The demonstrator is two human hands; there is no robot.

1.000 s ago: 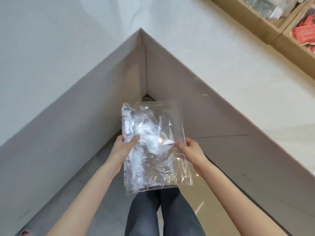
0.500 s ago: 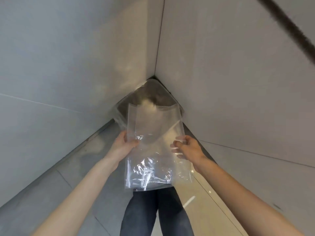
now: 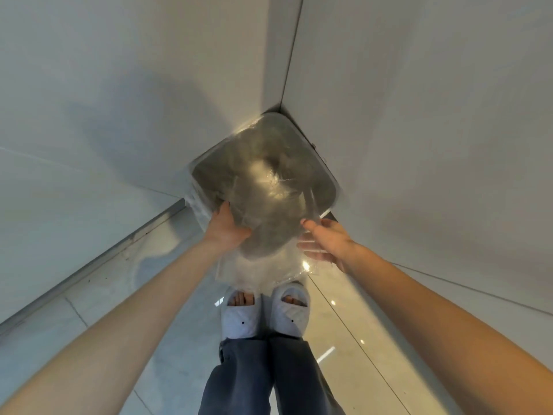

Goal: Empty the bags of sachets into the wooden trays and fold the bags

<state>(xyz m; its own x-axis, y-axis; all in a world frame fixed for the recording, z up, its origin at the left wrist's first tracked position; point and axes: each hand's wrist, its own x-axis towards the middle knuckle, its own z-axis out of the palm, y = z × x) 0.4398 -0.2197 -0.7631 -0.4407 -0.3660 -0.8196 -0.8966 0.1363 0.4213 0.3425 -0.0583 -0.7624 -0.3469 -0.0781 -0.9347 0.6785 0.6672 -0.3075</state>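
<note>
A clear, empty plastic bag (image 3: 263, 265) hangs flat between my two hands, low over the floor. My left hand (image 3: 227, 230) grips its left edge, thumb on top. At the bag's right edge is my right hand (image 3: 327, 244), with the thumb above the film and the fingers showing through it from below. The far end of the bag overlaps a grey bin (image 3: 330, 182) lined with clear plastic. No sachets or wooden trays are in view.
The bin stands in the corner where two pale cabinet panels (image 3: 419, 130) meet. My feet in white slippers (image 3: 264, 313) stand on the glossy tiled floor (image 3: 344, 339) just below the bag.
My view has tipped down from the counter to the floor. Both hands have carried the bag down and forward until it lies over the lined bin.
</note>
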